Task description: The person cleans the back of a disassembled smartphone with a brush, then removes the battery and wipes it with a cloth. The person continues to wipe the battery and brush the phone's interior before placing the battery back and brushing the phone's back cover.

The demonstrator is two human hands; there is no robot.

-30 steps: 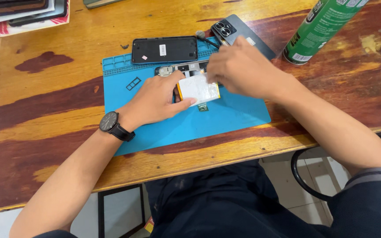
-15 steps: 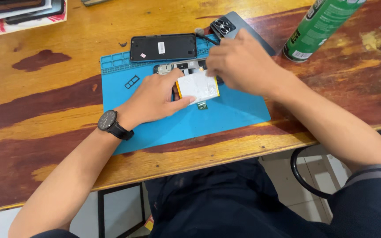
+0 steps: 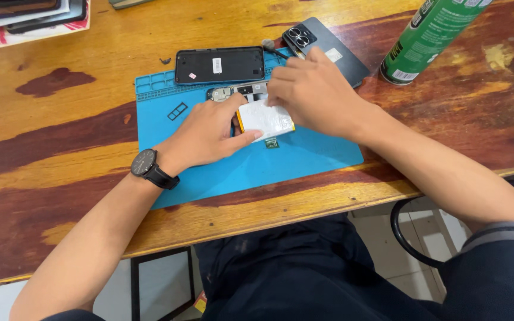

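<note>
An opened phone (image 3: 251, 95) lies on a blue work mat (image 3: 221, 160), its white battery (image 3: 266, 119) showing between my hands. My left hand (image 3: 206, 134), with a black watch on the wrist, presses flat on the phone's left side, thumb along the battery's lower edge. My right hand (image 3: 313, 95) covers the phone's right side, fingers curled at the battery's top edge; whether it holds a tool I cannot tell. A small green part (image 3: 271, 142) sits on the mat just below the battery.
A black phone panel (image 3: 219, 65) lies at the mat's far edge. A grey back cover with camera lenses (image 3: 322, 38) rests behind my right hand. A green spray can (image 3: 429, 35) stands at far right. Stacked devices (image 3: 31, 12) sit at far left on the wooden table (image 3: 60, 119).
Both hands stay on the phone; the right hand's fingers have shifted slightly at the battery's top edge. The view has barely moved.
</note>
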